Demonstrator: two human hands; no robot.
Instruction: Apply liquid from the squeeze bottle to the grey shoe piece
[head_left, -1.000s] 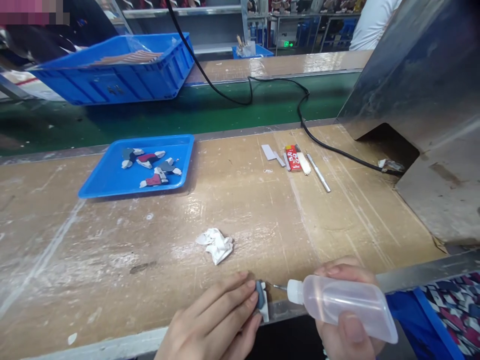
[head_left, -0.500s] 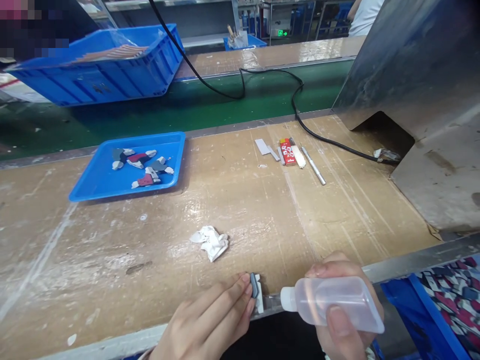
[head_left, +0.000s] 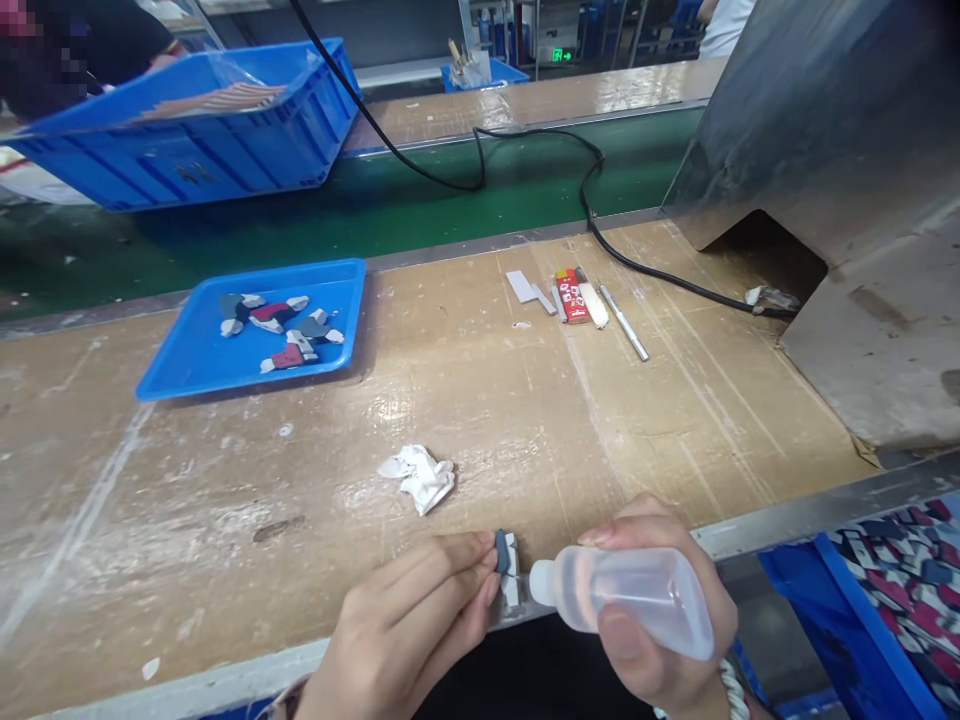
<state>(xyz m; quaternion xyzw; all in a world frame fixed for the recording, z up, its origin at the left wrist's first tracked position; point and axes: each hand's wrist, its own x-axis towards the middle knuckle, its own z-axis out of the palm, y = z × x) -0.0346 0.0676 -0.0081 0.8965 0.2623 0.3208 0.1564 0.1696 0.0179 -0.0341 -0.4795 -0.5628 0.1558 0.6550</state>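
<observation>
My left hand (head_left: 405, 630) pinches a small grey and white part (head_left: 505, 562) at the near edge of the wooden bench (head_left: 480, 420). My right hand (head_left: 660, 610) grips a clear squeeze bottle (head_left: 626, 598) lying sideways, its white nozzle touching the part. A crumpled white tissue (head_left: 417, 474) lies just beyond my left hand.
A shallow blue tray (head_left: 202, 355) with several small coloured parts sits at the left. A red box, white strips and a metal rod (head_left: 622, 322) lie at the back. A black cable (head_left: 600, 240) runs to a metal housing (head_left: 832, 180) on the right. A blue crate (head_left: 195, 150) stands beyond the green belt.
My right hand moved the bottle left until its nozzle met the part. My left hand shifted slightly left with the part. The view tilted down a little.
</observation>
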